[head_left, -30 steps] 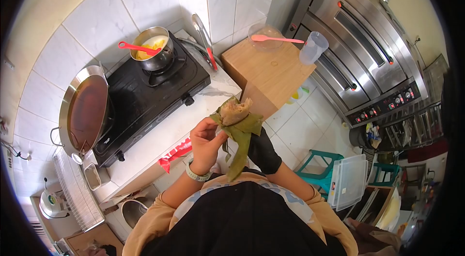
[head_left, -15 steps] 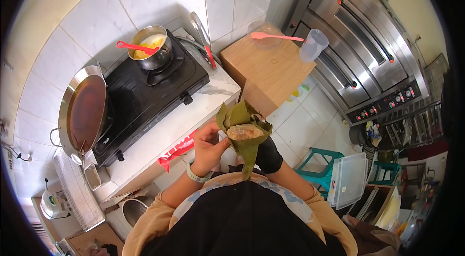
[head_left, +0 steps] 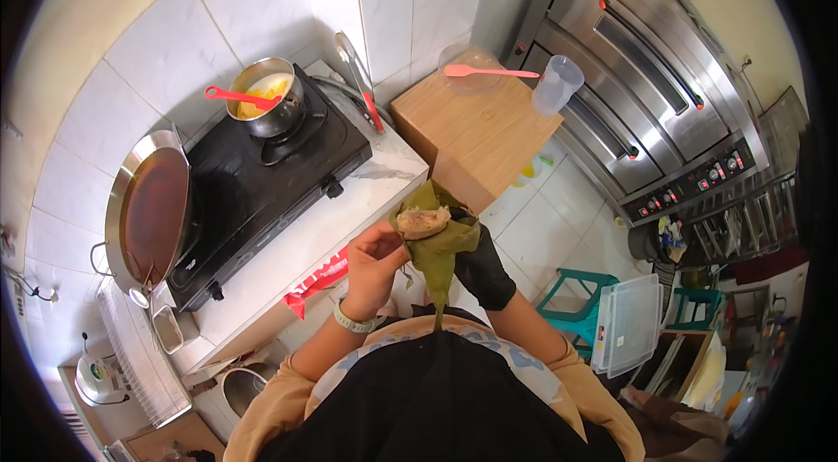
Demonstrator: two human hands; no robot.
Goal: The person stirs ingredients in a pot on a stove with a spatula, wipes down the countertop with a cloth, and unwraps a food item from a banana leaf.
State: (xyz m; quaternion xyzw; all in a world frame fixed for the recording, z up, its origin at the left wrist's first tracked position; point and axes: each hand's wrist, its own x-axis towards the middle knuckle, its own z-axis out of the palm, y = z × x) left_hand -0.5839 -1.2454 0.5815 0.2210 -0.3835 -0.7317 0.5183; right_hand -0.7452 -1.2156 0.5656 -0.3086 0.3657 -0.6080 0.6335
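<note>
1. Bare left grip point(head_left: 374, 263) pinches one green leaf wrapper point(head_left: 439, 259); black-gloved right grip point(head_left: 482, 272) holds its other side, fingers partly hidden.
2. One oblong, pale-brown food piece point(head_left: 422, 223) lies within the wrapper.
3. Beyond: one black stove point(head_left: 271, 178), one steel pot point(head_left: 281, 121), one red spatula point(head_left: 234, 97) inside.

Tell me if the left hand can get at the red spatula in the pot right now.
Probably yes: the left hand has an open path over the stove, and the red spatula juts past the rim of the pot. It would likely have to let go of the leaf first.
</note>
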